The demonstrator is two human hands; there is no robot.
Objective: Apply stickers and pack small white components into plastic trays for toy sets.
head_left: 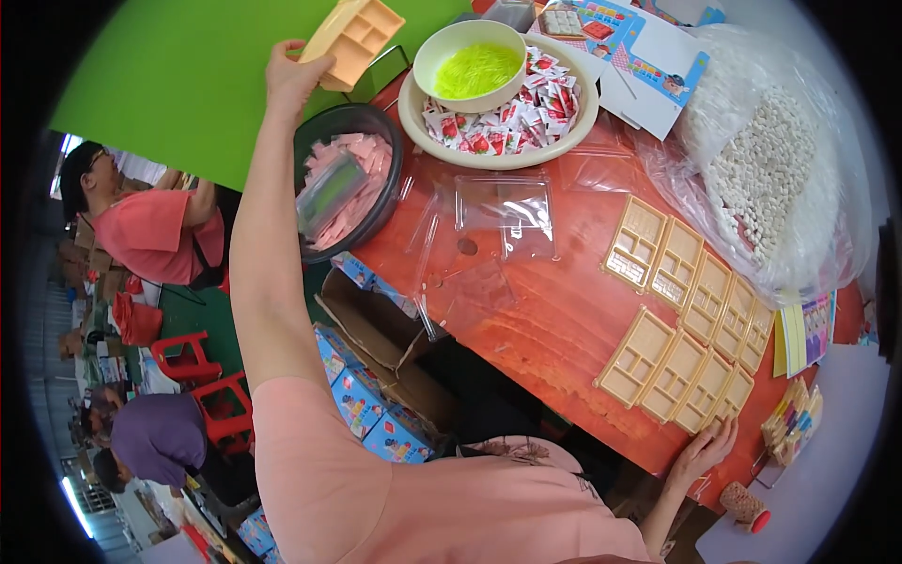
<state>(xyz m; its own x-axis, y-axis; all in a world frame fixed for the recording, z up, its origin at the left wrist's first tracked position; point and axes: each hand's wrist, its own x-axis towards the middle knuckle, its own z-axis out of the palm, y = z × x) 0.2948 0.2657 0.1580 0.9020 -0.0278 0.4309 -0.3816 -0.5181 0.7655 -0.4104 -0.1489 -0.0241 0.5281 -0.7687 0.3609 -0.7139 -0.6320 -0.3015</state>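
Observation:
High at the left, my left hand (293, 80) grips a stack of beige compartment trays (362, 42), holding it up over the green surface. My right hand (705, 456) lies at the table's front edge with fingers stretched out. Its fingertips are at the near end of a row of beige compartment trays (672, 376). Behind that row is a second row of the same trays (709, 291), where several have white bits in a compartment.
A cream basin (432, 141) of strawberry-print sachets bears a bowl (427, 56) of yellow-green strips. Beside it stands a dark basin (393, 211) of pink packets. Clear plastic trays (507, 211) lie mid-table. A plastic bag (766, 160) holds white pellets. Two people sit at left.

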